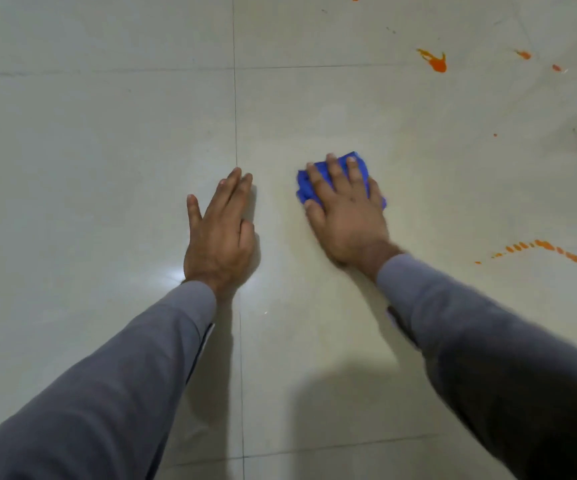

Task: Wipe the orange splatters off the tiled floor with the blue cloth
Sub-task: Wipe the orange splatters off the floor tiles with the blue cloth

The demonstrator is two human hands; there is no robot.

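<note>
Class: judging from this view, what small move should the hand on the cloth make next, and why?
Probably slide the right hand, pressing the crumpled blue cloth, rightward toward the curved trail of orange splatters; the pale tiled floor beneath it looks clean.

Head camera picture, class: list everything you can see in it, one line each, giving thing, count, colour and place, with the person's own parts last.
Floor: one, pale glossy tiles with thin dark joints, fills the view.
Cloth: one, blue, bunched, on the floor under the right hand, centre.
Splatters: many, orange, upper right, plus a curved trail and blobs at the right edge.
Sleeves: two, grey, from the bottom corners.
Left hand: one, flat on the bare floor, fingers straight, left of the cloth.
Right hand: one, pressing on the cloth, fingers spread.
</note>
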